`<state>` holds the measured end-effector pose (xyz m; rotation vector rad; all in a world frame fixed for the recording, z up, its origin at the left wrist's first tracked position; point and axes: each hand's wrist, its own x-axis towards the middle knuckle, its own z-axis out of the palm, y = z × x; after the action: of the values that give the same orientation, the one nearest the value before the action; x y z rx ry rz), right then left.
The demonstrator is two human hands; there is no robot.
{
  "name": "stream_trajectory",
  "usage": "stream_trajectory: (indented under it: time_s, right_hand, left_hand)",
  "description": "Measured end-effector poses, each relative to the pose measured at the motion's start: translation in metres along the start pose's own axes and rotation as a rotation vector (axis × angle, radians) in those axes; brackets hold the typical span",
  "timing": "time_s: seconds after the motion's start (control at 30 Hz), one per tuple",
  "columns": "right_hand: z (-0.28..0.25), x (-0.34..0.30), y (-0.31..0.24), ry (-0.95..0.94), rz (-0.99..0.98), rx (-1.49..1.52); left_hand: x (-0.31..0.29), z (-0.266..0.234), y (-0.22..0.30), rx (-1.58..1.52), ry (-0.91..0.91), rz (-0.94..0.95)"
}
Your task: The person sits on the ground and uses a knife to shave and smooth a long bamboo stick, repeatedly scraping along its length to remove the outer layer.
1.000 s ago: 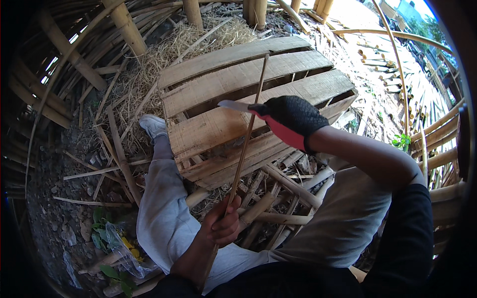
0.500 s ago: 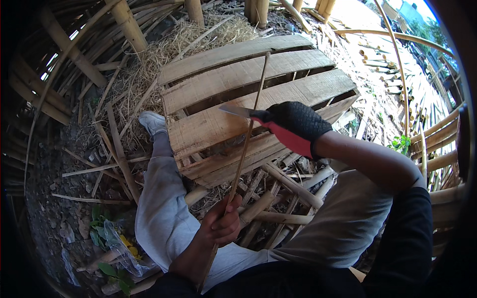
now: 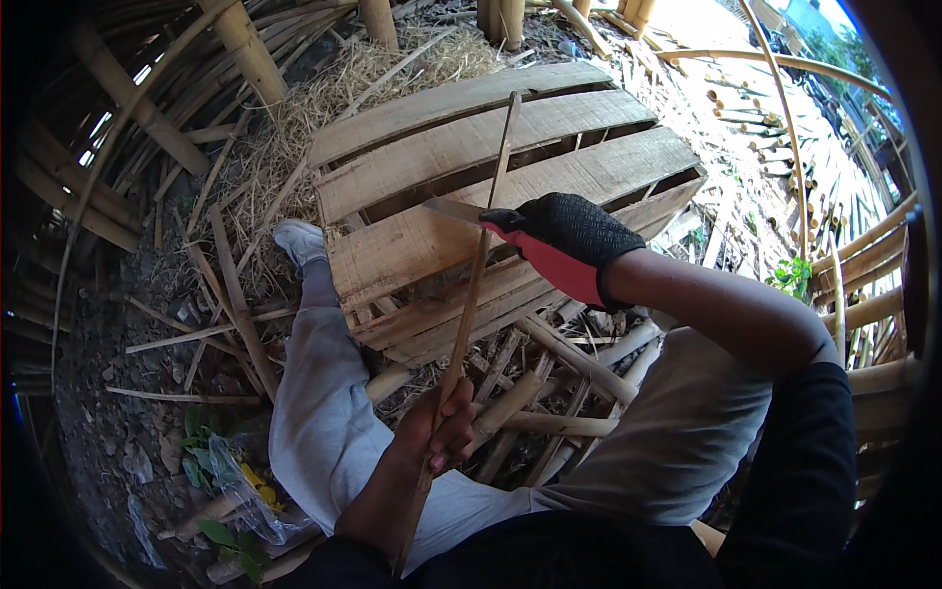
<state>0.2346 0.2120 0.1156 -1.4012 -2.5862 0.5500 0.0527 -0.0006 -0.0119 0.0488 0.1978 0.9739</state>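
My bare left hand (image 3: 439, 427) is closed round the lower part of a long, thin bamboo strip (image 3: 481, 265). The strip slants up and away from my lap, its far end above the wooden slatted crate (image 3: 432, 250). In a black and red glove, my right hand (image 3: 569, 245) grips a knife (image 3: 454, 210); the fingers hide its handle. The blade points left and lies across the strip, around its middle. Whether blade and strip touch, I cannot tell.
Cut bamboo pieces (image 3: 559, 424) lie under and before the crate. Dry straw (image 3: 265, 187) heaps behind it, with bamboo posts (image 3: 245, 49) beyond. At lower left are a clear plastic bag (image 3: 245, 491) and green leaves. More bamboo poles (image 3: 751, 128) lie at far right.
The strip has turned, showing a wider face, and its far end has shifted slightly left and up. My right hand and the knife have moved a little left.
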Motion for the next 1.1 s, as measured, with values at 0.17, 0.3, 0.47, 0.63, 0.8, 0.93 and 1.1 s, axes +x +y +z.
stream_trajectory:
  time_s: [0.17,0.3,0.47,0.63,0.8,0.93,1.1]
  right_hand:
    - [-0.028,0.012,-0.004,-0.106,0.077,-0.05]
    - [-0.009,0.014,0.001,-0.143,-0.004,-0.008]
    - [0.014,-0.006,0.001,-0.026,-0.277,-0.024]
    - [-0.01,0.006,-0.025,-0.163,-0.028,-0.117]
    - [0.0,-0.018,-0.035,-0.151,-0.138,-0.14]
    - [-0.015,0.011,-0.014,-0.06,-0.06,-0.149]
    - [0.003,-0.026,-0.031,-0.174,-0.202,-0.183]
  left_hand:
    - [-0.003,0.003,0.003,0.073,0.02,-0.005]
    - [-0.005,0.004,0.003,0.091,0.025,-0.024]
    - [0.003,0.007,0.005,0.082,0.053,-0.053]
    - [-0.002,0.006,0.005,0.093,0.084,-0.022]
    - [-0.003,0.007,0.005,0.114,0.095,-0.03]
    - [-0.003,0.009,0.005,0.12,0.113,-0.02]
    - [-0.003,0.011,0.006,0.2,0.158,-0.051]
